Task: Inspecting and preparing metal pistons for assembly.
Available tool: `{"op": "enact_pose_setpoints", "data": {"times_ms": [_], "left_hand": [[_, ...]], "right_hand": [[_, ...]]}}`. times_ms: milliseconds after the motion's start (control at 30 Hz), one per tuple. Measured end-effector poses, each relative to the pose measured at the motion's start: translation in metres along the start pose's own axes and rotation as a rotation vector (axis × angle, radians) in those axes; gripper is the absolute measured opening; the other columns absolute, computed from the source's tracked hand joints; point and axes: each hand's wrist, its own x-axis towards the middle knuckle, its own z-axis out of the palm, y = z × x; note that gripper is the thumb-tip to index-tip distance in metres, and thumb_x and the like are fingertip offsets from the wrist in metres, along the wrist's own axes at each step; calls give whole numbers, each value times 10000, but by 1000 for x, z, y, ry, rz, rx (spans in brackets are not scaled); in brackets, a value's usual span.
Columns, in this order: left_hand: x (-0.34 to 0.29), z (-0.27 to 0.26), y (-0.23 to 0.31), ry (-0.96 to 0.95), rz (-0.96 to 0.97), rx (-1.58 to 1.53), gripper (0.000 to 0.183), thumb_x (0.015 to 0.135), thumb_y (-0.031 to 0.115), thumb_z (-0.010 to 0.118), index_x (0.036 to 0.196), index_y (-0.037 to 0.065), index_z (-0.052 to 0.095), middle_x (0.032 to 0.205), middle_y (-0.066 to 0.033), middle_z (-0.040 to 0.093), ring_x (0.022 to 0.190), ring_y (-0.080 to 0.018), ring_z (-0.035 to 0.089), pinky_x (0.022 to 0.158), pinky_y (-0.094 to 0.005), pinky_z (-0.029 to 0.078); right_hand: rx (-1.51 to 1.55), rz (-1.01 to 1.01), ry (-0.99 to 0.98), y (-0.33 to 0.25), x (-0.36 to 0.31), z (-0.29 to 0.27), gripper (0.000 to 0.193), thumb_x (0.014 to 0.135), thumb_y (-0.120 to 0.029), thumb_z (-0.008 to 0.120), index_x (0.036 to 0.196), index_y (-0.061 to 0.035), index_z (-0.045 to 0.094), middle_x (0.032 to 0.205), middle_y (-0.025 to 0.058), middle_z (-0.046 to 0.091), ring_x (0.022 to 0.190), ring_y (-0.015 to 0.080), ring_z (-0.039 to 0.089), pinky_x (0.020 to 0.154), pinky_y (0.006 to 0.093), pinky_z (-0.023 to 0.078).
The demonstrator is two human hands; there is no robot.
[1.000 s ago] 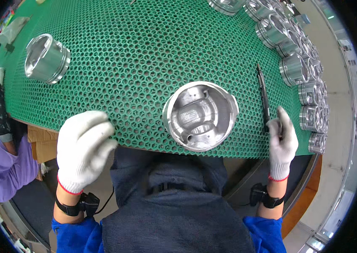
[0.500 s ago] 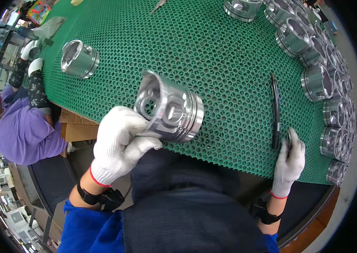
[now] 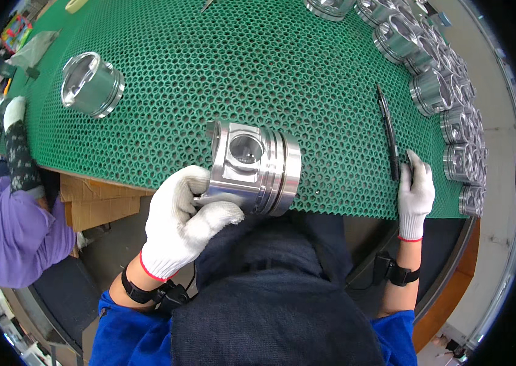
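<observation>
My left hand (image 3: 180, 219), in a white knitted glove, is closed on the skirt end of a shiny metal piston (image 3: 257, 169). It tilts on its side above the mat's near edge, with its round pin bore facing up and its ring grooves toward the right. My right hand (image 3: 415, 188), gloved too, rests at the front right edge of the green mat (image 3: 282, 79). Its fingers stretch forward and hold nothing that I can see. Just beside its fingertips lies a slim black pen-like tool (image 3: 388, 131).
Another piston (image 3: 93, 85) stands apart at the left. Several more pistons (image 3: 432, 91) crowd along the right edge. A person in a purple top (image 3: 23, 226) sits at the left side, near a cardboard box (image 3: 102, 204). A clear plastic bag (image 3: 33, 50) lies at the far left.
My left hand has turned the piston so its pin bore now faces up and its open end is less visible. The view has shifted; my right hand stays by the pen-like tool.
</observation>
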Motion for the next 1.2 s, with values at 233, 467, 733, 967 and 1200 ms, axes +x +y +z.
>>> {"op": "enact_pose_setpoints", "data": {"times_ms": [233,467,733,967,1200], "left_hand": [[5,7,10,124,9,15,318,810,76,733,1053,-44,566,962,-136,679,803,-180,679,726,-292,548],[40,18,21,-281,999,971,253,655,128,728,904,119,682,892,-4,619,830,-223,614,656,-357,476],[1,-1,-10,229,754,794,762,629,344,884,1223,32,523,1051,-79,568,914,-223,577,779,-351,487],[4,16,-20,153,344,541,1144,614,393,892,1487,-1,267,1260,-129,530,997,-187,597,863,-345,512],[12,18,-17,110,441,570,1127,634,343,905,1486,-9,256,1266,-136,533,1048,-213,600,902,-368,505]], "right_hand": [[14,41,-28,-2,1,1,325,864,-53,661,1180,-128,656,978,133,653,826,275,660,729,346,531],[91,-15,-37,-1,1,-1,333,852,-8,656,1180,-66,650,965,139,649,850,279,655,753,347,525],[194,2,-86,3,-1,-4,363,843,32,645,1199,-43,637,957,138,650,815,258,636,742,345,521],[199,-11,-89,6,-2,-5,377,835,30,653,1203,-53,633,924,120,641,795,249,624,725,343,518],[226,-33,-58,5,-1,-5,373,831,28,649,1196,-46,635,963,139,661,821,266,637,734,347,523]]}}
